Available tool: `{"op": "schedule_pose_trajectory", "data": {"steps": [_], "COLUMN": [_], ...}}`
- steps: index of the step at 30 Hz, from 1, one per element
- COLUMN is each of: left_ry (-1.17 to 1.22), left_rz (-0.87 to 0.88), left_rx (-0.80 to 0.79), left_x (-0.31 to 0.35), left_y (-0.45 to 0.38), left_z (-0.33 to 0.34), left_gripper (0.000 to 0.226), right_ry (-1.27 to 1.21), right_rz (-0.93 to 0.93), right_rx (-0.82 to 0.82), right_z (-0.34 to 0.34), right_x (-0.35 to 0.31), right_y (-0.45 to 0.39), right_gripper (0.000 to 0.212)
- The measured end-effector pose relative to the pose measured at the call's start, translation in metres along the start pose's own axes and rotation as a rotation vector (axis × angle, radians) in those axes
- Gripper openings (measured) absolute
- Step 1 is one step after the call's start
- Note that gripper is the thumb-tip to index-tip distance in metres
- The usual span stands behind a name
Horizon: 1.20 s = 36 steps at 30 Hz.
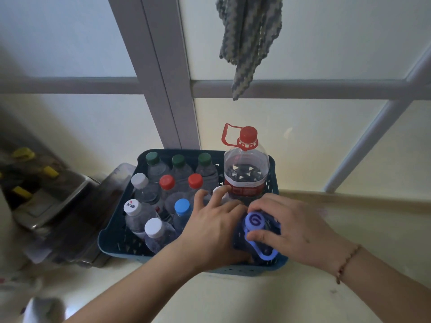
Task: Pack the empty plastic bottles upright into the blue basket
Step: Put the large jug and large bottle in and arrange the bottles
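With small bottles filling the basket (112,238), the right hand (296,227) grips the purple bottle (255,221) into the near-right gap while the left hand (210,227), fingers spread, braces its neighbours.

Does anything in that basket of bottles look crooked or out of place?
Mostly tidy. The two white-capped bottles at the near left of the blue basket lean instead of standing straight. The purple-capped bottle, between both hands, is not seated yet. Nothing looks spilled or broken.

I see soft, dim daylight through the frosted window (303,136); edges bend wide-angle, and the left side looks blurred, perhaps motion.
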State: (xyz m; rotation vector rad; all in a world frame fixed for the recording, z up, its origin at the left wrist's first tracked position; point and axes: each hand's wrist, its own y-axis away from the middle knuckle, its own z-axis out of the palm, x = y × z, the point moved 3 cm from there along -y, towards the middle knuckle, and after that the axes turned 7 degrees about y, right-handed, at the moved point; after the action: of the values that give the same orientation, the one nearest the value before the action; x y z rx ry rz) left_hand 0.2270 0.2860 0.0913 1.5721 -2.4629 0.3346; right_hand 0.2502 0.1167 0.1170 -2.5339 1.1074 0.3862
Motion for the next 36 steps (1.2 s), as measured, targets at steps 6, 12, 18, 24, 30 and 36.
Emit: {"op": "schedule_pose_trajectory", "data": {"steps": [6, 12, 18, 24, 30, 36], "left_ry": [-0.102, -0.128, -0.093, -0.068, -0.21, -0.135], "left_rz": [0.081, 0.114, 0.185, 0.019, -0.074, -0.069], "left_rx": [-0.023, -0.054, -0.01, 0.328, 0.211, 0.191], "left_x": [-0.004, -0.009, -0.011, -0.066, -0.107, -0.104], "left_y": [-0.005, -0.005, 0.008, 0.075, 0.11, 0.103], "left_z": [0.001, 0.006, 0.0, -0.046, -0.052, -0.047], "left_gripper": [0.081, 0.074, 0.075, 0.055, 0.047, 0.031], "right_ry": [0.054, 0.057, 0.039, 0.283, 0.703, 0.691], "right_rz": [-0.111, -0.089, 0.109, -0.061, -0.155, -0.017], "right_rx": [-0.143, 0.035, 0.033, 0.045, -0.324, -0.418], "right_z": [-0.002, 0.017, 0.029, -0.008, 0.047, 0.053], "right_x": [0.009, 0.005, -0.004, -0.053, -0.087, -0.09], "right_y": [-0.005, 0.005, 0.016, -0.019, -0.05, -0.052], "right_gripper": [0.04, 0.034, 0.039, 0.053, 0.043, 0.043]}}
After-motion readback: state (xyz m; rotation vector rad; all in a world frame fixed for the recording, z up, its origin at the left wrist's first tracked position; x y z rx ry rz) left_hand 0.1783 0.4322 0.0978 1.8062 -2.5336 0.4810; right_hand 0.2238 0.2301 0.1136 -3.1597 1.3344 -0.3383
